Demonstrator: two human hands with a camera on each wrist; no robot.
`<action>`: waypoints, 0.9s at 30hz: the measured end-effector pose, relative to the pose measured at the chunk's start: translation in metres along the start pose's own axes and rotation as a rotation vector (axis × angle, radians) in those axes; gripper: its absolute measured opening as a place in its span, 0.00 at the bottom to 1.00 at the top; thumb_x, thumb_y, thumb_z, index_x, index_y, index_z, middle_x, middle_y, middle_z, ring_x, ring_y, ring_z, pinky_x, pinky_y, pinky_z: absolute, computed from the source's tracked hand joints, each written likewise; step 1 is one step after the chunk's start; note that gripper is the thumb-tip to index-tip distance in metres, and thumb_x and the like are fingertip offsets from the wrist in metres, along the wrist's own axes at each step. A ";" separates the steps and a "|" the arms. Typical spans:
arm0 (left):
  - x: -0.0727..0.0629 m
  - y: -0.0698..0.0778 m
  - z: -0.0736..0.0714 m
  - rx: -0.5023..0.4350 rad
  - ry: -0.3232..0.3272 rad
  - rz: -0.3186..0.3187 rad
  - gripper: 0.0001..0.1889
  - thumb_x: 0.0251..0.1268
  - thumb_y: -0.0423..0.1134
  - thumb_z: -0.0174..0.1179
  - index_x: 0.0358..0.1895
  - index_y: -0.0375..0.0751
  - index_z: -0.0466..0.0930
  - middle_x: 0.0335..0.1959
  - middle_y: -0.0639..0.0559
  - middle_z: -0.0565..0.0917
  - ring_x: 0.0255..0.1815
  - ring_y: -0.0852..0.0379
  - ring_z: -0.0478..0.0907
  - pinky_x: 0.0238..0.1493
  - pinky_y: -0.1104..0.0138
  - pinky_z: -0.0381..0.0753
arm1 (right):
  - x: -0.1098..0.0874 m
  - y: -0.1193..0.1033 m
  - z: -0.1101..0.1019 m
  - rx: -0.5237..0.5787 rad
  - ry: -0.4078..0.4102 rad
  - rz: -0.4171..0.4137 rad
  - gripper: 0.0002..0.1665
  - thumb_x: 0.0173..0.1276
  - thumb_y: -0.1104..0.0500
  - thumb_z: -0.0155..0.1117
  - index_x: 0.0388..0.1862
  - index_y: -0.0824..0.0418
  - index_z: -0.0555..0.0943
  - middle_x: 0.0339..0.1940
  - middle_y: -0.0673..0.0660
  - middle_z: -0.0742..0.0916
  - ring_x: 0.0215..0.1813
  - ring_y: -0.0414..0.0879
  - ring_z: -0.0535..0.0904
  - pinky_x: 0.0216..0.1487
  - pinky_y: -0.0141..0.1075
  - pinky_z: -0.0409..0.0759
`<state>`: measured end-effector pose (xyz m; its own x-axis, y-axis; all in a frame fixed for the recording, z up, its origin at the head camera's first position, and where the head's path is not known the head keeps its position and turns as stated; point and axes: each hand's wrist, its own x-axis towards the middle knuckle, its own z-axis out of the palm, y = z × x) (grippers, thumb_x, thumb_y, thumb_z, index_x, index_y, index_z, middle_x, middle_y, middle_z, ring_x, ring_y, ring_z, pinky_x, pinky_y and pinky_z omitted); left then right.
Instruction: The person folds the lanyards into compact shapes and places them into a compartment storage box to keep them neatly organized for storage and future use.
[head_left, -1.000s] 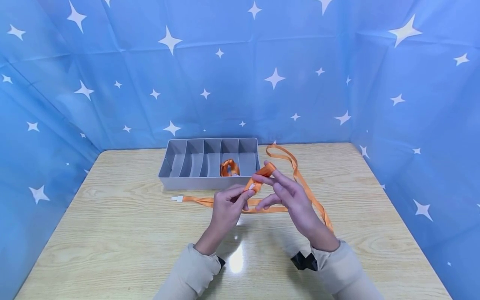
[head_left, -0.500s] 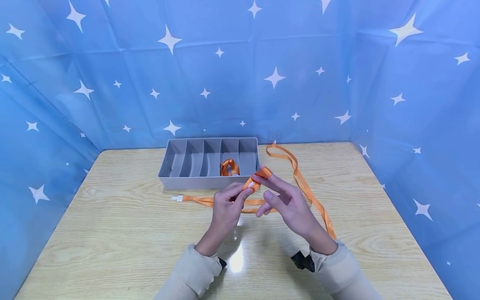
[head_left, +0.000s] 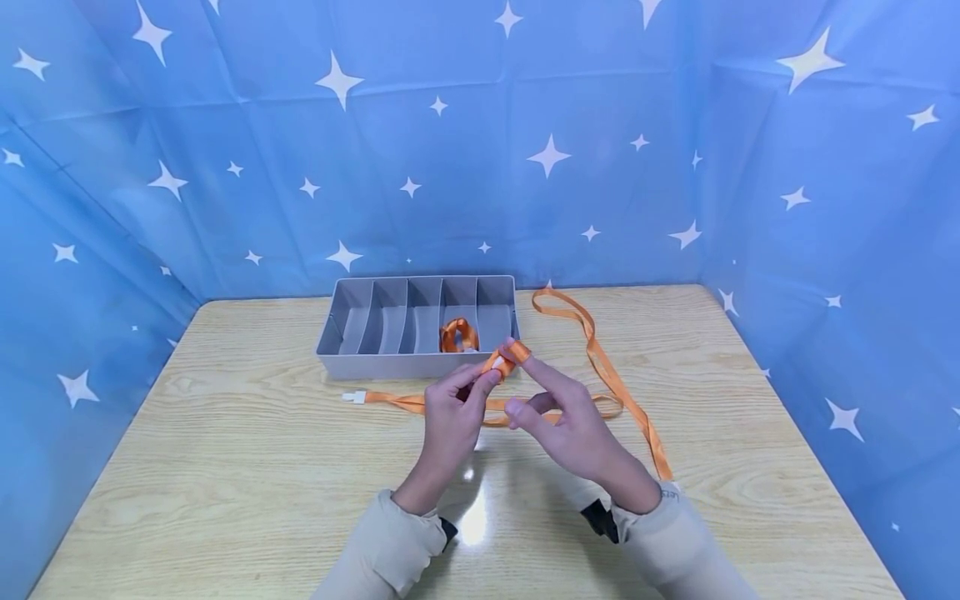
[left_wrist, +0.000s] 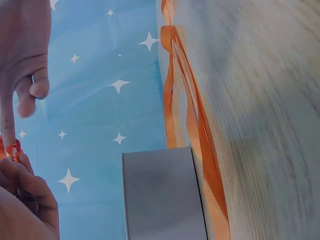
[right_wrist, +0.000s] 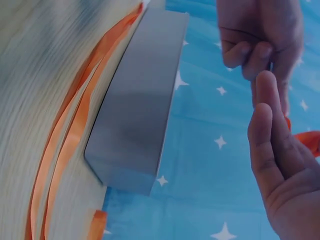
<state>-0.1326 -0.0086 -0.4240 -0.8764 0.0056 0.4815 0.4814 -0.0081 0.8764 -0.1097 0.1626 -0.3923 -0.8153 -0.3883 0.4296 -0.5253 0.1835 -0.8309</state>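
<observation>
In the head view an orange lanyard (head_left: 498, 363), wound into a small coil with a bit of white in it, is in the left hand (head_left: 453, 408), pinched between thumb and fingers. The right hand (head_left: 573, 421) reaches in from the right. Its index finger is straight and touches the ribbon's loop at the coil's far end, and its thumb stands apart. The right wrist view shows the right hand (right_wrist: 285, 170) with straight fingers beside the orange ribbon (right_wrist: 308, 141). The left wrist view catches only part of the coil (left_wrist: 14, 150) above the left hand's fingers.
Behind the hands stands a grey divided tray (head_left: 405, 367); one compartment holds a coiled orange lanyard (head_left: 459, 335). Another lanyard (head_left: 393, 402), with a white clip (head_left: 355, 397), lies before it. A third (head_left: 615, 379) stretches down the right side of the wooden table (head_left: 225, 467).
The loop at the coil's end has grown shorter. The right hand has moved slightly left and closer to the left hand, which still pinches the coil.
</observation>
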 end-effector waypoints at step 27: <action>0.003 0.014 0.004 -0.130 0.044 -0.202 0.13 0.76 0.35 0.55 0.48 0.28 0.85 0.14 0.47 0.71 0.14 0.62 0.66 0.15 0.74 0.63 | 0.001 0.014 0.009 -0.555 0.035 -0.207 0.26 0.73 0.48 0.61 0.65 0.57 0.75 0.62 0.54 0.79 0.34 0.41 0.83 0.22 0.24 0.70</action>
<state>-0.1286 -0.0045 -0.4105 -0.9558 -0.0233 0.2929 0.2933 -0.1397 0.9458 -0.1154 0.1563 -0.4064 -0.6845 -0.4384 0.5824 -0.7158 0.5555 -0.4232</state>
